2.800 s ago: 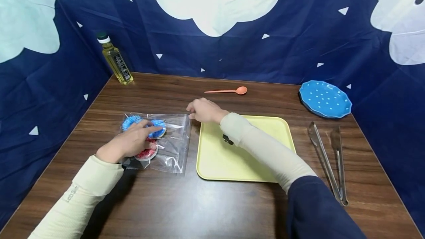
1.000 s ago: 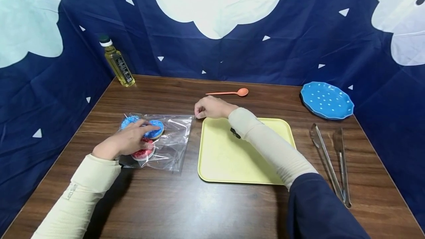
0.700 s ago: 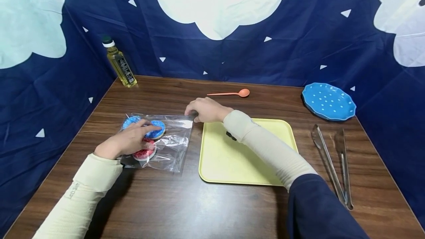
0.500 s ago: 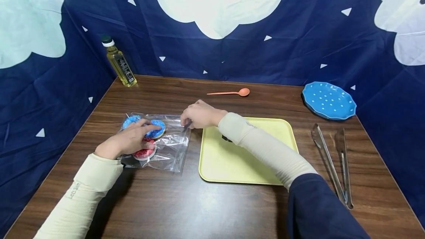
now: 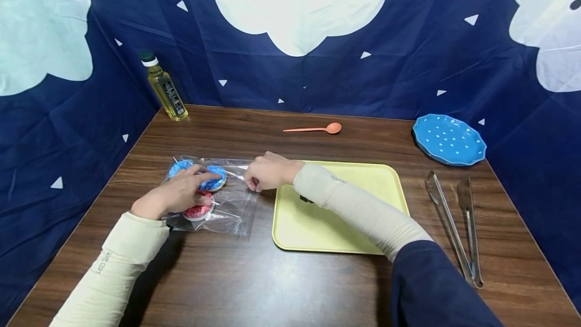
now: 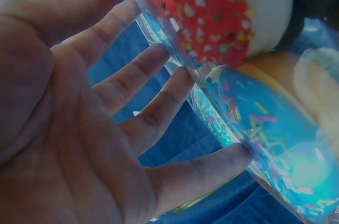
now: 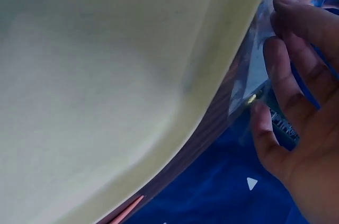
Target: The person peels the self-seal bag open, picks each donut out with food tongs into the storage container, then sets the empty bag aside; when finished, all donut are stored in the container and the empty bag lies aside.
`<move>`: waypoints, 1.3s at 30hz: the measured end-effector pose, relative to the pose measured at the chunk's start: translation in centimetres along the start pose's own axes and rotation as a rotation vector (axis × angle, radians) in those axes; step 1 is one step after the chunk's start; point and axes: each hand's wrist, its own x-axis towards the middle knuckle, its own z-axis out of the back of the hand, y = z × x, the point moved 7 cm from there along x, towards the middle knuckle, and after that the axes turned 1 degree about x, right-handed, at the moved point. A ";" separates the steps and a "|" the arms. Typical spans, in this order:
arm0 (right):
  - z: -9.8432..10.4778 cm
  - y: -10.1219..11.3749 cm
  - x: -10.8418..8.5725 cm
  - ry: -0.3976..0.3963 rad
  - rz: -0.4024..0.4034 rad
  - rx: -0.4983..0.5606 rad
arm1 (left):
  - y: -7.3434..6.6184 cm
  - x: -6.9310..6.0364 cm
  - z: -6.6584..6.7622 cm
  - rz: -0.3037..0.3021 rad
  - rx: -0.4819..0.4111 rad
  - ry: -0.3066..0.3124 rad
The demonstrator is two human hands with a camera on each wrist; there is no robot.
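Note:
A clear plastic zip bag (image 5: 231,216) lies flat on the table at left, with two blue iced rounds (image 5: 217,179) and a red one (image 5: 196,212) inside; they look like sprinkled doughnuts. My left hand (image 5: 174,192) rests on the bag over them, fingers spread. The left wrist view shows the fingertips touching the plastic beside the red doughnut (image 6: 204,17) and a blue doughnut (image 6: 270,128). At the bag's right edge, my right hand (image 5: 270,171) pinches the zip strip between thumb and forefinger. In the right wrist view its other fingers are loosely bent.
A yellow tray (image 5: 327,231) sits right of the bag, under my right forearm. Behind it lies an orange spoon (image 5: 333,128). An oil bottle (image 5: 168,92) stands at the back left. At right are a blue dotted plate (image 5: 449,140) and metal tongs (image 5: 447,226).
My right hand first shifted right at the bag's far corner, then slid along the zip edge toward me. The left hand has stayed on the bag.

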 end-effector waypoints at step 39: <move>-2.3 5.3 -0.8 0.119 0.130 0.063 | 0.3 0.0 0.0 0.002 -0.003 -0.004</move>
